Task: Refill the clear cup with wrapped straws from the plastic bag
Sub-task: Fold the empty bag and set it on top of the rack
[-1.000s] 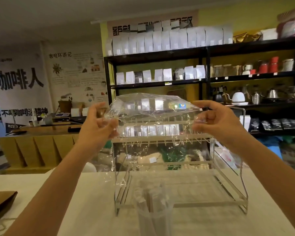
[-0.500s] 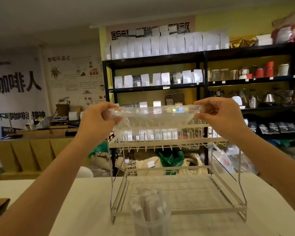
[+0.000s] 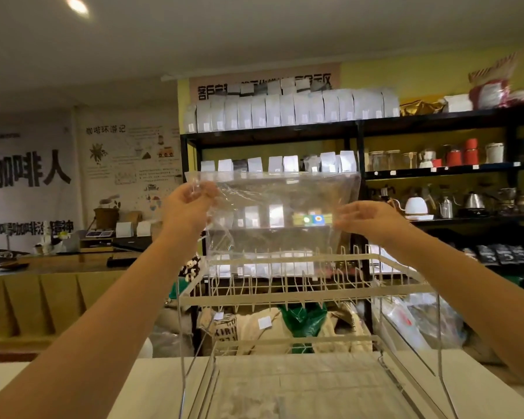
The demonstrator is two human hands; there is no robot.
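Observation:
I hold a clear plastic bag (image 3: 279, 204) up in front of me, above a wire rack. It looks see-through and empty, with a small coloured sticker near its lower right. My left hand (image 3: 188, 207) pinches the bag's upper left edge. My right hand (image 3: 366, 219) pinches its lower right edge, a little lower than the left. At the bottom edge of the view, only a blurred pale patch shows where the clear cup with wrapped straws (image 3: 251, 406) stands; its shape cannot be made out.
A two-tier white wire rack (image 3: 303, 294) stands on the white counter (image 3: 152, 388) right before me. Behind it are sacks (image 3: 254, 328) on the floor and black shelves (image 3: 436, 122) with white bags, jars and kettles. A wooden counter (image 3: 43, 297) is at the left.
The view has tilted upward, so the cup has dropped to the bottom edge. Both hands have spread the bag out flat and raised its left side.

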